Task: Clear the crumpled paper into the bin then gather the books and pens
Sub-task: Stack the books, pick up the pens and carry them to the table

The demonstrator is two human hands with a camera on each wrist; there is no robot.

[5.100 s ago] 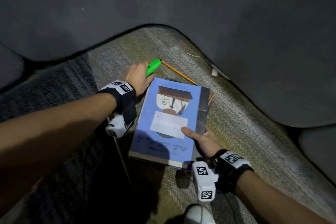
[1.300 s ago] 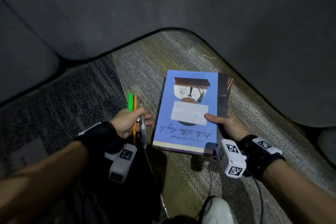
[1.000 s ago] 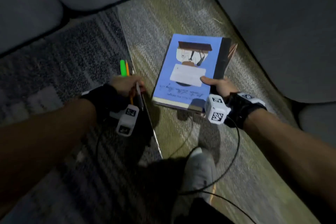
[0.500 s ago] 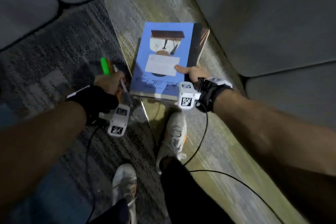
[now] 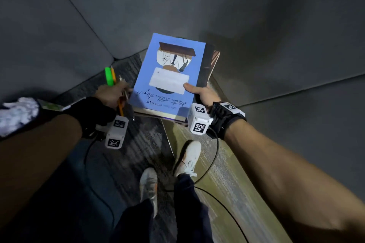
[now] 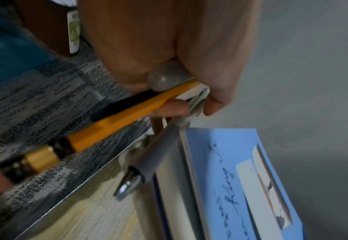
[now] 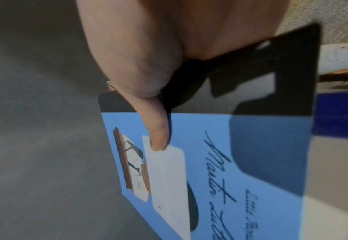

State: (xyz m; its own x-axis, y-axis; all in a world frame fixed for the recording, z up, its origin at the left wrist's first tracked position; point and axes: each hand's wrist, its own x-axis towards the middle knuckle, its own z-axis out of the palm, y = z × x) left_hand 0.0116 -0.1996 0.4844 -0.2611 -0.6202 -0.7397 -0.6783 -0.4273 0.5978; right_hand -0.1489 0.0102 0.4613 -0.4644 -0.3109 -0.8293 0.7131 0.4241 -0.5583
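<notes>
Holding the books [image 5: 167, 77] from their right edge, the right hand [image 5: 203, 94] carries them beside the left hand [image 5: 110, 94], clenched round upright pens [image 5: 110, 77].

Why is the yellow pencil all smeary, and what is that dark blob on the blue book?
In the left wrist view the yellow pencil is smeared by motion blur toward its eraser end. In the right wrist view the dark blob is a shadow lying on the blue book. The head view is dim, with the sofa dark.
</notes>
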